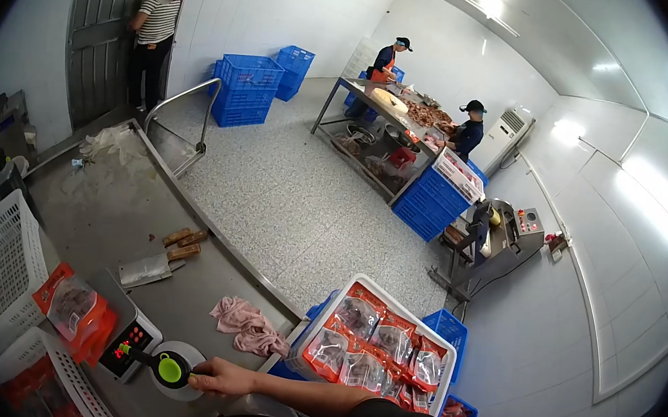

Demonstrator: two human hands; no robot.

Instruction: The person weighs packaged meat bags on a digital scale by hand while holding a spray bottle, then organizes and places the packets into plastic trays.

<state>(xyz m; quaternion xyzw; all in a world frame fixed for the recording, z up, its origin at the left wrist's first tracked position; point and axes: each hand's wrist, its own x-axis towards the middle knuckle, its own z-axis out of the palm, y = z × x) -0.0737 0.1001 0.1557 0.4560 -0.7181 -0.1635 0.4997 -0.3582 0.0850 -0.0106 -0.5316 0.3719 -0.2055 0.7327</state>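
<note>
My right hand (223, 377) reaches in from the lower right, fingers closed on the edge of a black and green funnel-like tool (170, 370). The tool is over a round white dish or lid (190, 353) on the metal table (108, 211). Just left of it is a digital scale (146, 338) with lit red digits. Red and clear packets (75, 308) stand against the scale's left side. My left hand is not visible.
A cleaver (145, 271), brown blocks (183, 252) and a pink cloth (247, 322) lie on the table. White baskets (3, 257) stand left. A crate of packets (449, 348) is right. Two co-workers (470, 133) handle meat; another person (157, 23) stands by the door.
</note>
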